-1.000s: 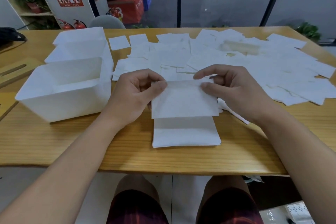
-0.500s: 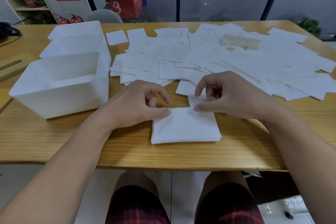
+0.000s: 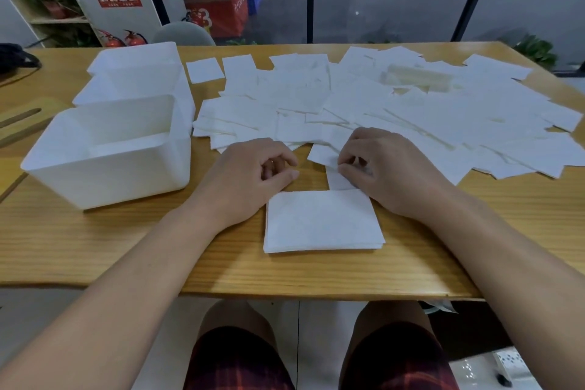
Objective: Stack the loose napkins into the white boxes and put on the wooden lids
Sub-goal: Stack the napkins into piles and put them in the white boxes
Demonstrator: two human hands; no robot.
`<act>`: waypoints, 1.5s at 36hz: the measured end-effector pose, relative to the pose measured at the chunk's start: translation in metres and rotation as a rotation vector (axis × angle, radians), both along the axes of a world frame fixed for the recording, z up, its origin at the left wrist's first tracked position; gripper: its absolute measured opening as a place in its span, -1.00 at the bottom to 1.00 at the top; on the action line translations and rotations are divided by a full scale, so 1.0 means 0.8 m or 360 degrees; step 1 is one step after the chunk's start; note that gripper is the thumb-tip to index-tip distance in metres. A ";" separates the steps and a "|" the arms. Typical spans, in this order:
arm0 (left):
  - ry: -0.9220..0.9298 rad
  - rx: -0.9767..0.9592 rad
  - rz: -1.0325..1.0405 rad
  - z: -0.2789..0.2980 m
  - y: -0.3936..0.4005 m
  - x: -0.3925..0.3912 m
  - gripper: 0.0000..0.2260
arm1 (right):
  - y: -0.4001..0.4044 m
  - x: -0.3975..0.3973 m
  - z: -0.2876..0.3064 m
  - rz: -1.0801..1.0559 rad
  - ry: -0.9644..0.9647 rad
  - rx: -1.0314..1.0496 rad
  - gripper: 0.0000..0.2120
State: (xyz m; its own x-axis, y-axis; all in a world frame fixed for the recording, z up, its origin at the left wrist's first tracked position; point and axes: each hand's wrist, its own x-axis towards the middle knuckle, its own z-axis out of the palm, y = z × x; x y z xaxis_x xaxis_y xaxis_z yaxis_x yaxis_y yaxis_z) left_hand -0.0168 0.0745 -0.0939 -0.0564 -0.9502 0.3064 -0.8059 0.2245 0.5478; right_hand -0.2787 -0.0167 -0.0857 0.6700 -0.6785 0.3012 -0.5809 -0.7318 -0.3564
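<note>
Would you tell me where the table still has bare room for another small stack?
Bare wood runs along the near edge of the table, between the nearest white box and the neat napkin stack, and again right of that stack. Beyond both hands, loose napkins crowd the surface.

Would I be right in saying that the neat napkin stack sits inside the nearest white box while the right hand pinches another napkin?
Not quite. In the head view the neat napkin stack lies on the table near its front edge, outside the nearest white box. The right hand does pinch another napkin.
</note>
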 end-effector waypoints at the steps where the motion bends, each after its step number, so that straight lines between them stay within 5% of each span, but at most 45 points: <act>1: 0.0006 -0.0034 -0.0002 0.000 -0.001 0.000 -0.84 | 0.000 0.000 0.001 0.0008 0.0000 0.0006 -0.89; 6: 0.0032 -0.0102 -0.0050 0.005 -0.005 -0.006 -0.59 | 0.008 0.003 0.006 0.0156 -0.0081 0.0080 -0.89; 11: -0.0006 -0.0308 -0.0075 0.002 -0.005 -0.008 -0.86 | 0.014 0.005 0.009 0.0299 -0.0203 0.0060 -0.92; 22: 0.0399 -0.0445 0.0094 0.008 0.005 -0.004 -0.94 | 0.014 -0.005 0.013 0.0113 -0.0604 0.0025 -0.96; 29: 0.0872 -0.0131 -0.0153 0.030 0.017 -0.002 -0.77 | 0.015 -0.018 0.034 0.0168 -0.0985 0.0603 -0.88; 32: 0.0888 0.0155 -0.0294 0.037 0.023 -0.001 -0.66 | 0.016 -0.024 0.041 0.0202 -0.0815 0.0802 -0.78; 39: 0.0421 0.0504 -0.0358 0.035 0.026 0.001 -0.61 | 0.026 -0.021 0.043 0.0353 -0.0229 0.0955 -0.79; 54: 0.0171 0.0284 -0.0208 0.021 0.019 0.004 -0.81 | 0.002 -0.017 0.017 0.0074 -0.0164 0.0276 -0.95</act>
